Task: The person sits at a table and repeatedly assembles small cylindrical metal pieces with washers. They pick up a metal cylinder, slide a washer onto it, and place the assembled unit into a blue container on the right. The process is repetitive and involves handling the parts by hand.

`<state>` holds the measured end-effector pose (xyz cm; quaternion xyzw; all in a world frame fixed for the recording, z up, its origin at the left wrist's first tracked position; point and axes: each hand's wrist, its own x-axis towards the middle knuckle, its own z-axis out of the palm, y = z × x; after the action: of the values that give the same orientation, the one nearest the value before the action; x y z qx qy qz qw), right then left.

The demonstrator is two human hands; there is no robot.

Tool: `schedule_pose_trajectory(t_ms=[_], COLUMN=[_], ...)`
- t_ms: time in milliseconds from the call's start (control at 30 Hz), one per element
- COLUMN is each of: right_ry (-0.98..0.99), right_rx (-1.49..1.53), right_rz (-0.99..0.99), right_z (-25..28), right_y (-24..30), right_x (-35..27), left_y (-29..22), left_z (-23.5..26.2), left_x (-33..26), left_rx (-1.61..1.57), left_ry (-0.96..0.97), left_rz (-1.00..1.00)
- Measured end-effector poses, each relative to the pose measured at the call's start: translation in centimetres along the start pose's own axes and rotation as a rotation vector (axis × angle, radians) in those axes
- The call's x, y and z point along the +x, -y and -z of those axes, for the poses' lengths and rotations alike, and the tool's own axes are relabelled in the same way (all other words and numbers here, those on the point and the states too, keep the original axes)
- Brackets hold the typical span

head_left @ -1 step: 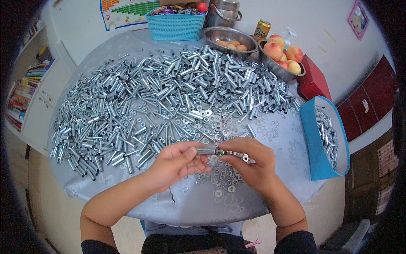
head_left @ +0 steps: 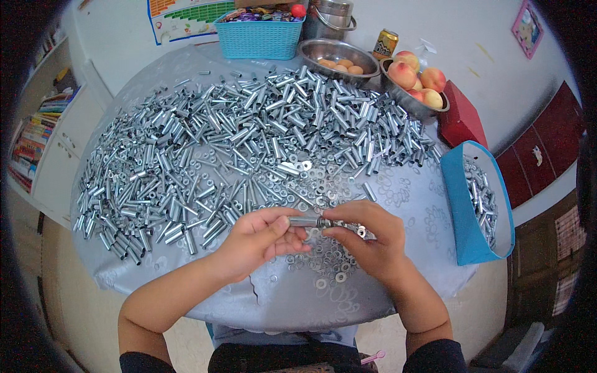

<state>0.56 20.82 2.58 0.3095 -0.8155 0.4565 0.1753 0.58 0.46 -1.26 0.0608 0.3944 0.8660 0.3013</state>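
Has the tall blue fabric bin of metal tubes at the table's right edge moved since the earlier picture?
No. The blue fabric bin sits in the same spot beside the red box, at the table's right edge.

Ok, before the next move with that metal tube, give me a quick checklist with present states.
1. Metal tube pinched in left hand: ok.
2. Right hand at the tube's other end: ok.
3. Piece at the right fingertips seated in the tube: cannot tell, fingers hide it.
4. Loose washers under the hands: ok.
5. More tubes within the table's spread: ok.
6. Blue bin on the right has room: ok.
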Motion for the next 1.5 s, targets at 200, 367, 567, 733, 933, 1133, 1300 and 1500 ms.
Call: schedule_pose_trajectory(t_ms=[200, 367, 567, 733, 933, 1133, 1300, 1500], right_ry=[0.023, 0.152, 0.17, 0.179, 0.253, 0.229, 0.319, 0.312], right_rx=[0.041, -0.091, -0.145, -0.081, -0.213, -0.242, -0.331, -0.265], right_rz=[-0.165, -0.14, -0.007, -0.121, -0.068, -0.031, 0.04, 0.013], right_z=[0.3, 0.2, 0.4, 0.2, 0.6, 0.4, 0.6, 0.6], right_y=[0.8, -0.1, -0.7, -0.1, -0.5, -0.6, -0.7, -0.8], right_x=[0.3, -0.3, 0.2, 0.2, 0.1, 0.1, 0.1, 0.2], left_y=[-0.2, -0.3, -0.4, -0.2, -0.4, -0.5, -0.5, -0.6], left_z=[-0.5, -0.3, -0.4, -0.2, -0.3, -0.2, -0.2, -0.4], left_x=[-0.1, -0.2, -0.1, 0.0, 0.0, 0.0, 0.0, 0.0], left_rx=[0.187, 0.232, 0.265, 0.246, 0.237, 0.242, 0.287, 0.292], left_ry=[-0.037, -0.039, -0.057, -0.048, -0.041, -0.038, -0.041, -0.026], left_rz=[-0.074, -0.112, -0.111, -0.137, -0.14, -0.141, -0.151, -0.157])
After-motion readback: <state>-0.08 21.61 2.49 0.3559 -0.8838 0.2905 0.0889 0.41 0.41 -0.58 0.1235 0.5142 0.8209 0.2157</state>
